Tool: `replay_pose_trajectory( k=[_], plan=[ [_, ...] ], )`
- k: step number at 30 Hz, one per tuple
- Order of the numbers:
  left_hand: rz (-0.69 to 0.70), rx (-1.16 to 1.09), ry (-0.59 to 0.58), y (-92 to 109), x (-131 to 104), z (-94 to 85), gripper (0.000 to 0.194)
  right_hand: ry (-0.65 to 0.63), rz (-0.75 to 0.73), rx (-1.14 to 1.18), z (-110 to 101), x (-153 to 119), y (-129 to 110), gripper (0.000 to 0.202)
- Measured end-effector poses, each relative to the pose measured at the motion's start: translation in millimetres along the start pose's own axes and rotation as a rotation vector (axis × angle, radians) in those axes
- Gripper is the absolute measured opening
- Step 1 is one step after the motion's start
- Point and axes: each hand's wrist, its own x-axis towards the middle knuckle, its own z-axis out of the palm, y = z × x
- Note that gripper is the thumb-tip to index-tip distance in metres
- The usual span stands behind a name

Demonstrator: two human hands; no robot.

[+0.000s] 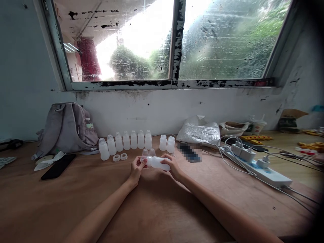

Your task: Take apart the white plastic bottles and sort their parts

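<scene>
A translucent white bottle (157,162) lies sideways between my two hands, above the brown table. My right hand (171,165) wraps round its body at the right end. At the other end, the fingers of my left hand (138,166) pinch the clear cap (144,160). Behind my hands stand clear caps (152,152). Several capped bottles (126,140) form a row at the back left, with two white rings (119,157) in front of them. Two bottles without caps (167,143) stand to the right of the row.
On the left are a grey backpack (68,128) and a black phone (58,166). A silver bag (198,131) rests against the wall behind a pixelated dark object (190,153). A white power strip (263,170) with cables lies on the right.
</scene>
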Motion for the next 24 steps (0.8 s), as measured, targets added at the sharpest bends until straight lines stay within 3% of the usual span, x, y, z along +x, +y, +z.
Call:
replay_pose_trajectory(
  k=[8, 14, 18, 24],
  plan=[
    [-0.002, -0.041, 0.032, 1, 7, -8.9, 0.038, -0.105, -0.023, -0.074, 5, -5, -3, 0.017],
    [-0.027, -0.136, -0.008, 14, 5, 0.3, 0.052, -0.324, -0.114, -0.233, 24, -11, 1, 0.031],
    [0.013, -0.112, -0.147, 18, -4, 9.5, 0.052, -0.285, -0.228, -0.364, 29, -10, 5, 0.036],
    [0.018, 0.016, -0.202, 13, -1, 0.5, 0.042, -0.191, -0.384, -0.672, 24, -8, 3, 0.030]
  ],
)
